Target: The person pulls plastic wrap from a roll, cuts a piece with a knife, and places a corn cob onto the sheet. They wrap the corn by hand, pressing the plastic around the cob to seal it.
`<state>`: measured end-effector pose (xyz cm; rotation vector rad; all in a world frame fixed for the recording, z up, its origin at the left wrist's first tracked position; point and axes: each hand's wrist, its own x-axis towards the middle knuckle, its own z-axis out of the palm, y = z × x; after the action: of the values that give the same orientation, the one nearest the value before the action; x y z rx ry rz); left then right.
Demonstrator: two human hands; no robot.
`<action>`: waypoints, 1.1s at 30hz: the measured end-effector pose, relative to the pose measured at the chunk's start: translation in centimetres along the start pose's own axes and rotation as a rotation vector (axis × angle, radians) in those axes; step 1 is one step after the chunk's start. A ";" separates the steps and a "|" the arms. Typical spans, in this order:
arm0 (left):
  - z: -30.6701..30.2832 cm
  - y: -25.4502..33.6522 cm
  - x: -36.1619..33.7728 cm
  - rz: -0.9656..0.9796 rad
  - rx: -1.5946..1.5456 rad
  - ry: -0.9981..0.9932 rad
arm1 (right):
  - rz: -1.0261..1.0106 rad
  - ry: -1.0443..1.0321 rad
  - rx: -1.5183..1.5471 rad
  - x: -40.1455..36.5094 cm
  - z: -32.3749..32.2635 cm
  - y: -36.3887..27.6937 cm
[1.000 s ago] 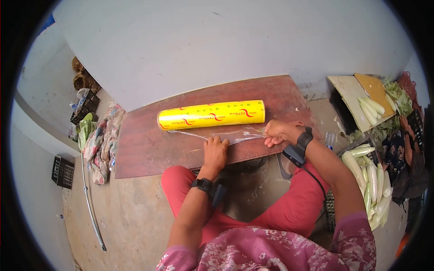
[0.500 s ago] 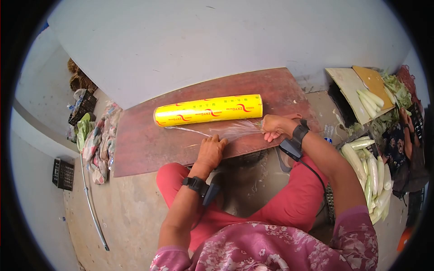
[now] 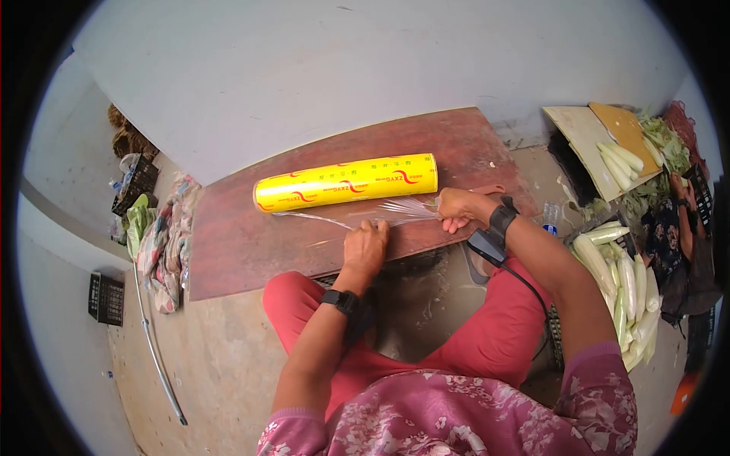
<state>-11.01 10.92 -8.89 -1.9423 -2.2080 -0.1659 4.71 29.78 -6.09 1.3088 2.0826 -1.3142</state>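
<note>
Their L hand [image 3: 365, 247] is resting back-up on the table [image 3: 236, 258] near its front edge, fingers curling down at the clear film [image 3: 407, 207]; can't tell if it's pinching or just pressing tbh. R hand [image 3: 458, 209] is gripping bunched film in a fist, elbow bending out, forearm angling back in. Yellow roll [image 3: 346, 182] is lying on the table just past both hands, w/ film trailing off it.

head-worn view | faces forward and down | near both hands [image 3: 365, 247] [image 3: 461, 208]
</note>
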 end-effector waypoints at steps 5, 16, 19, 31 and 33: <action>0.9 0.0 0.5 0.017 0.054 0.010 | -0.007 0.001 0.014 -0.4 -0.1 -0.2; 0.5 -0.5 -1.7 0.051 0.093 0.026 | -0.019 0.013 -0.059 -0.1 0.5 -0.2; -0.3 -0.6 -2.0 0.063 0.080 0.033 | -0.006 0.013 -0.108 -0.4 0.7 -0.5; -0.2 -2.7 -1.9 0.229 -0.080 0.008 | 0.089 -0.026 -0.179 1.2 0.7 0.2; -0.1 -2.9 -2.0 0.190 -0.152 0.020 | 0.104 -0.055 -0.121 1.7 0.3 0.6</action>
<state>-13.61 8.57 -9.13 -2.2061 -2.0374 -0.3320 4.32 30.46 -7.73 1.2963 1.9955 -1.1484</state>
